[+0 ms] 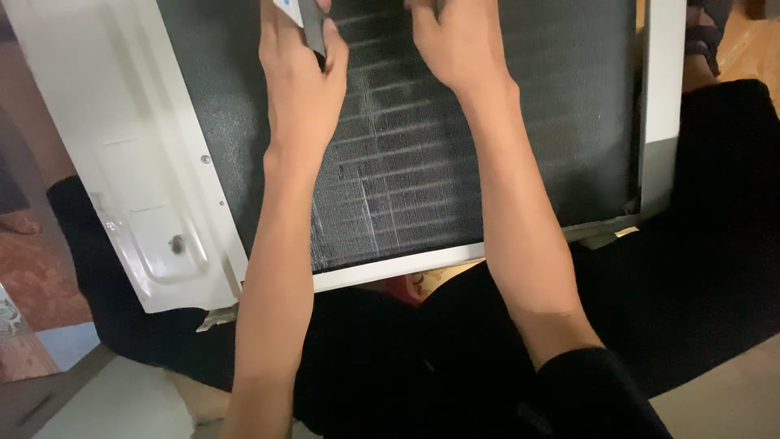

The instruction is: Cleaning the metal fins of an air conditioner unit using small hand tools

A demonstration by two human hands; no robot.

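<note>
A white air conditioner outdoor unit (146, 203) lies across my lap with its dark finned coil (422, 179) facing up. My left hand (299, 77) is closed around a grey flat tool (313, 28) at the top edge of the view, resting against the fins. My right hand (455, 41) presses on the coil beside it, its fingertips cut off by the frame's top edge. Some fins below the hands look bent and scratched pale.
My legs in black trousers (699, 268) sit under the unit. A white side panel with a recessed handle (166, 244) is at the left. A reddish rug (32, 276) lies at the left, pale floor (106, 398) below.
</note>
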